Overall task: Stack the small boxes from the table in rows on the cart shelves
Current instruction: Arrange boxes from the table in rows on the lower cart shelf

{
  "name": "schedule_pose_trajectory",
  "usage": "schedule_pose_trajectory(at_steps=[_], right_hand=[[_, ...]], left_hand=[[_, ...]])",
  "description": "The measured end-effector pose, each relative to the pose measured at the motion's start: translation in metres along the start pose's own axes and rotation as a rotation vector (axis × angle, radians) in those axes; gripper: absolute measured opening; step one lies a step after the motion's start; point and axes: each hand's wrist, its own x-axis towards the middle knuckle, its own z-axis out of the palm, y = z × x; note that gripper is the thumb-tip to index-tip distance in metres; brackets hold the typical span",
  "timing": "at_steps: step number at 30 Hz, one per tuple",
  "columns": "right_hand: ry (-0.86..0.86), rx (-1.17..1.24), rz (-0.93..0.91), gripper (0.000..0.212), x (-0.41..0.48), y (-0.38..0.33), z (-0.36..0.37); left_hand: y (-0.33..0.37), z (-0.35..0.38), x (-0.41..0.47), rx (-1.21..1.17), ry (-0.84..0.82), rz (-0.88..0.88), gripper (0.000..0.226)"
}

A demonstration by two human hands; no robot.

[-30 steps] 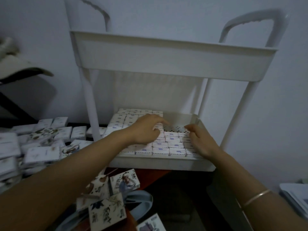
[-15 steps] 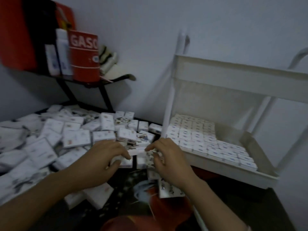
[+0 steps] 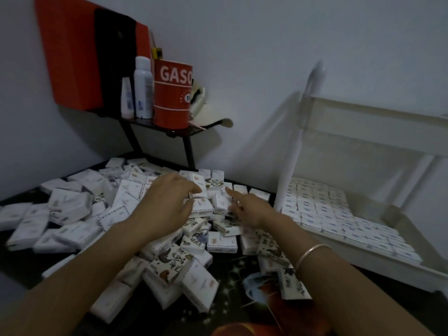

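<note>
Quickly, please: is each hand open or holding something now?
Left hand: open, fingers spread on the small boxes.
Right hand: index finger straight; the rest cannot be told.

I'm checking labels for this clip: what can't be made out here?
Head view:
- Whether the left hand or right hand grips a box: their own fingers hide it.
- The cart: right side cut off by the frame edge.
- Print on the shelved boxes: blurred, too small.
</note>
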Motion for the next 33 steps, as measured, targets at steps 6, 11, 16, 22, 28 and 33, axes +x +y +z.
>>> schedule_pose_trajectory(at_steps=[6,11,16,22,28,33], right_hand=[[0.292,0.166,-0.008,0.058,-0.010,-0.005,0.002],[0.406,0.439,-0.027,0.036,-0.049,-0.003,-0.001],[0.350,0.498,0.015,0.039,-0.094,0.008,-0.021],[0.279,0.568,-0.013,0.036,-0.140,0.026,-0.042],[0.416,0.607,0.018,0.041,-0.186,0.064,-0.062],[0.474,0.780,0.186,0.047,-0.227,0.109,-0.075]], left_hand=[[-0.006,0.018,0.028,0.233,-0.231,-0.037,0.027],[-0.007,0.030,0.032,0.287,-0.279,-0.076,0.043],[-0.001,0.032,0.039,0.230,-0.276,-0.059,0.056],[0.027,0.029,0.041,-0.257,-0.222,-0.095,0.045],[0.099,0.044,0.061,-0.695,-0.287,-0.170,0.030],[0.175,0.071,0.092,-0.883,-0.341,-0.185,0.017]])
